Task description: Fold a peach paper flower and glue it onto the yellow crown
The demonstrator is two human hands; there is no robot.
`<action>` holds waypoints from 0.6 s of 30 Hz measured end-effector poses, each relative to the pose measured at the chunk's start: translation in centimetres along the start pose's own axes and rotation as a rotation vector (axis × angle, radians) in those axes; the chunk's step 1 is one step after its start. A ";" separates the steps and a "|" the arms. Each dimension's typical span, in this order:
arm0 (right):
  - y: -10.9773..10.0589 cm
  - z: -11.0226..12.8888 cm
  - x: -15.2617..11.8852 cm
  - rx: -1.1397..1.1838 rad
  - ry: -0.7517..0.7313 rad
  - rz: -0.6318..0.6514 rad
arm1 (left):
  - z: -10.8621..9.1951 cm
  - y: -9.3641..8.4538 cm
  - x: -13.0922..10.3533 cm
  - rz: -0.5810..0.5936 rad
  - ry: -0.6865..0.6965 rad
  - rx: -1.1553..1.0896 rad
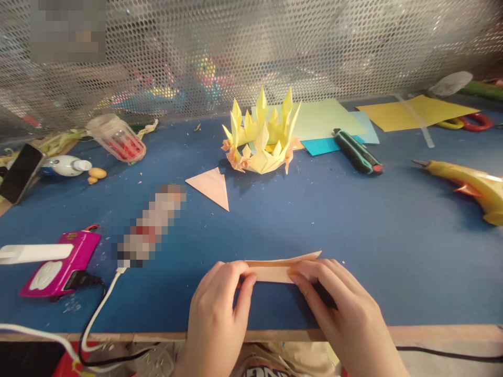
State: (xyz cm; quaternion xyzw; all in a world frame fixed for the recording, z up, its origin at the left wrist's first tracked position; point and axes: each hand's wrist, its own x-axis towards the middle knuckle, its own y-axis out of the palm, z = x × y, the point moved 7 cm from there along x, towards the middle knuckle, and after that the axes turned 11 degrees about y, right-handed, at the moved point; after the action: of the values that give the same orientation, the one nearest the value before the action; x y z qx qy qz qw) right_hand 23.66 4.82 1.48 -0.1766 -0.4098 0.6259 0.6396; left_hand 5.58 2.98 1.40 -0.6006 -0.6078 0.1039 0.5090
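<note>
Between my two hands is a strip of folded pale-orange paper (271,274), held low over the front of the blue table. My left hand (220,293) pinches its left end between thumb and fingers. At the other end my right hand (340,296) is closed on the paper in the same way, and a loose pointed flap sticks up beside it. A folded triangle of the same pale-orange paper (212,187) lies farther back. Behind that stands a yellow paper crown (262,157) with pointed tips and small orange paper flowers round its base.
Toward the right are a green-black utility knife (357,152), a yellow glue gun (467,180) and yellow paper sheets (416,112). On the left sit a magenta power strip (65,262) with cables, a plastic jar (118,139) and a phone (20,173). Perforated metal mesh (251,47) closes the back.
</note>
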 end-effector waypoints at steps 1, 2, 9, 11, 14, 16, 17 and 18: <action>0.1 0.0 -0.1 -0.003 -0.005 0.003 | -0.2 0.1 0.1 -0.004 0.017 0.016; 0.1 0.0 -0.1 -0.007 -0.006 0.005 | -0.3 0.1 0.1 -0.016 0.026 0.034; 0.1 0.0 0.0 -0.010 0.012 -0.022 | -2.0 0.6 -0.5 -0.026 0.179 0.105; 0.1 0.0 0.0 0.002 0.010 -0.027 | -2.9 1.2 -1.0 0.035 0.277 0.078; 0.1 -0.3 -0.1 0.012 0.026 -0.050 | -3.4 2.0 -1.9 0.133 0.327 0.130; -0.1 -0.7 -0.2 0.022 0.051 -0.070 | -3.4 2.4 -2.4 0.199 0.350 0.192; -0.1 -0.9 -0.3 0.034 0.063 -0.072 | -3.3 2.5 -2.6 0.223 0.370 0.219; -0.2 -1.1 -0.4 0.049 0.072 -0.067 | -3.3 2.6 -2.8 0.238 0.391 0.244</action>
State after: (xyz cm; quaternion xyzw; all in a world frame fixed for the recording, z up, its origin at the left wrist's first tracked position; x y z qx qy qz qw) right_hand 24.67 4.73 0.85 -0.1692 -0.3767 0.6073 0.6787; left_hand 9.02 -0.29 -0.38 -0.6104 -0.4059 0.1175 0.6699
